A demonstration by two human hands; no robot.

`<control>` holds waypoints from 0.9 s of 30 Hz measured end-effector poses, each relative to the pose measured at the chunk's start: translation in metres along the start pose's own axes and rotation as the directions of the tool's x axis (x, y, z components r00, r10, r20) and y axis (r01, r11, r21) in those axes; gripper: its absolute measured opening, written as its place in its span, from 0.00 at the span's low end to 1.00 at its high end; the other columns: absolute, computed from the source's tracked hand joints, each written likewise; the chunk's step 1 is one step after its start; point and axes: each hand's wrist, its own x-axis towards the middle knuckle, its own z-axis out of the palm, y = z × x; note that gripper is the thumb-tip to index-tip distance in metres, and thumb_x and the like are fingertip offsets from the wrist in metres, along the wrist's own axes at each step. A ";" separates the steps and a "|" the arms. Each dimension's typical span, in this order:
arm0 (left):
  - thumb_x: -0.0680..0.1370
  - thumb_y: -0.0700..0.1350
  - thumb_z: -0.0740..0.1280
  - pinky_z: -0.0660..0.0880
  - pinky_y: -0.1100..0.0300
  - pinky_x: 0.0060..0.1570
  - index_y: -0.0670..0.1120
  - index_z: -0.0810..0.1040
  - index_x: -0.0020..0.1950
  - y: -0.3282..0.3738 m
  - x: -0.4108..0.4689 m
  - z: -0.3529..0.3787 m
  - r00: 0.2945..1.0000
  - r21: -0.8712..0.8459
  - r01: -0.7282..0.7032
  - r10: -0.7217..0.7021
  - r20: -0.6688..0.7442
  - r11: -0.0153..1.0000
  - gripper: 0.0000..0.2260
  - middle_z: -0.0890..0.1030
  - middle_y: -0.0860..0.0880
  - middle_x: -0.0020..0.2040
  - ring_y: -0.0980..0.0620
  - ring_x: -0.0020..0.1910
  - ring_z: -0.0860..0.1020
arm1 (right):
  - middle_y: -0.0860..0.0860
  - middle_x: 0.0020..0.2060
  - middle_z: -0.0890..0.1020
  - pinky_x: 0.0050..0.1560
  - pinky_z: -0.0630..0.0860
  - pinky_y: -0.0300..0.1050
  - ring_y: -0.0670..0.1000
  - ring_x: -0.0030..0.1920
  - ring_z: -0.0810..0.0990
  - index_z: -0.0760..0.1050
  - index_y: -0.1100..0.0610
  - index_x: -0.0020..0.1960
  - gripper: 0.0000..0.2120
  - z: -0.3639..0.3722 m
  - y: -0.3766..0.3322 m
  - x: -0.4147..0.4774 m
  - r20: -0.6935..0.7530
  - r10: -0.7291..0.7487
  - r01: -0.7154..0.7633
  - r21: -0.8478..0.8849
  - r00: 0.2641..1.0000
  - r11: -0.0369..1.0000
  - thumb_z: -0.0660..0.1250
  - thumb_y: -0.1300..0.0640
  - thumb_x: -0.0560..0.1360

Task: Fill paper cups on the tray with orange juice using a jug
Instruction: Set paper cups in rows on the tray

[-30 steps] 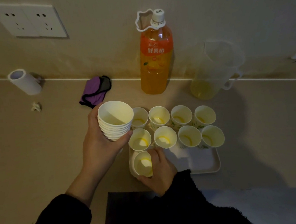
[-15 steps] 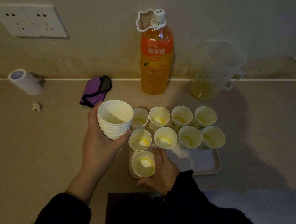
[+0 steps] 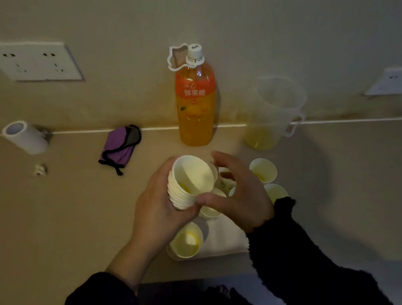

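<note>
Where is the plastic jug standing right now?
In the head view, the jug stands at the back right of the counter, just right of the juice bottle.
</note>
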 end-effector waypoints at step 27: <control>0.64 0.50 0.78 0.72 0.53 0.51 0.51 0.63 0.71 -0.006 0.013 -0.015 0.978 0.176 0.114 -0.079 -0.192 0.978 0.39 0.72 0.54 0.61 0.46 0.60 0.74 | 0.41 0.50 0.75 0.50 0.79 0.51 0.46 0.50 0.78 0.65 0.49 0.64 0.39 -0.051 0.033 -0.003 -0.260 0.172 -0.173 0.021 0.950 0.985 0.71 0.38 0.57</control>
